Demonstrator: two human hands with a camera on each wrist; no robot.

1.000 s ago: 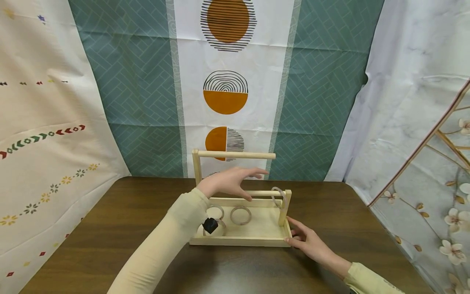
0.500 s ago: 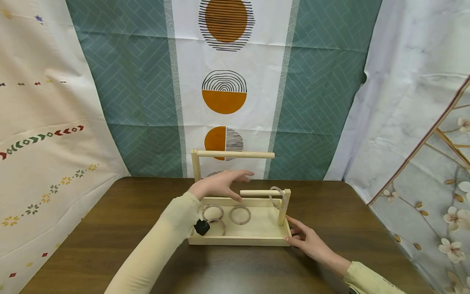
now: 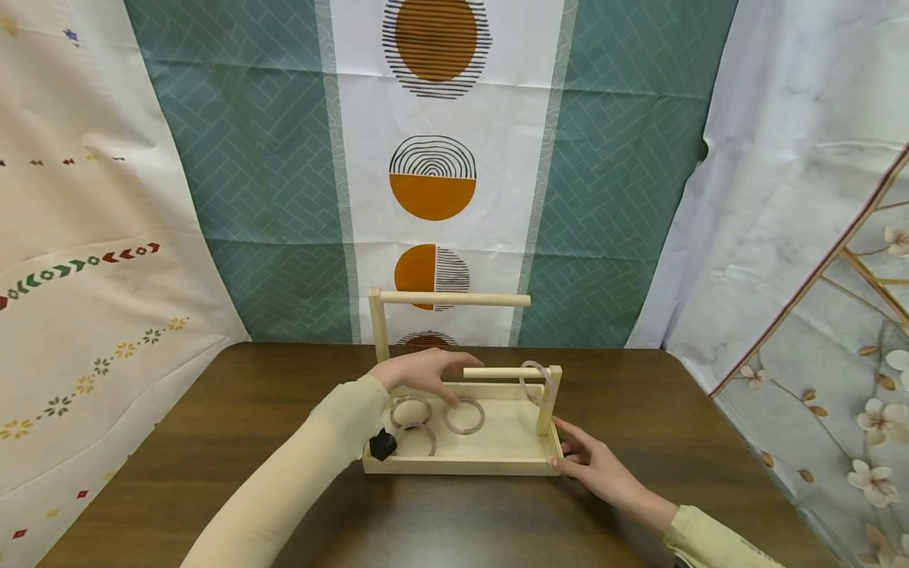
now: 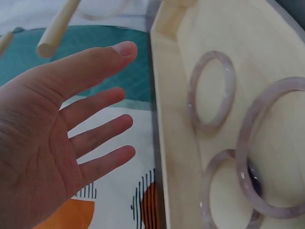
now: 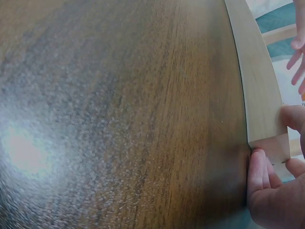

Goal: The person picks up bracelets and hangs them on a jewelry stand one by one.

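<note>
A pale wooden tray stand (image 3: 461, 467) has an upper rod (image 3: 454, 299) and a lower rod (image 3: 500, 372). One translucent pinkish bangle (image 3: 521, 385) hangs on the lower rod near its post. Three similar bangles lie in the tray: one towards the middle (image 3: 464, 433), and two overlapping at the left, the nearer bangle (image 3: 434, 442) partly over the other. Above the tray's left half hovers my left hand (image 3: 424, 369), thumb and fingers spread, nothing in them; its palm shows in the left wrist view. My right hand (image 3: 596, 469) grips the tray's front right corner, thumb in front, fingers at the side.
The stand is on a dark brown wooden table (image 3: 284, 457). Patterned cloths hang behind it, with a green and white cloth (image 3: 277, 158) at the back and a floral cloth (image 3: 817, 379) on the right. A black device (image 3: 383, 444) sits at the left wrist.
My left hand has shifted left and lowered towards the tray, away from the lower rod's end. The right hand stays on the corner, and the bangles have not moved.
</note>
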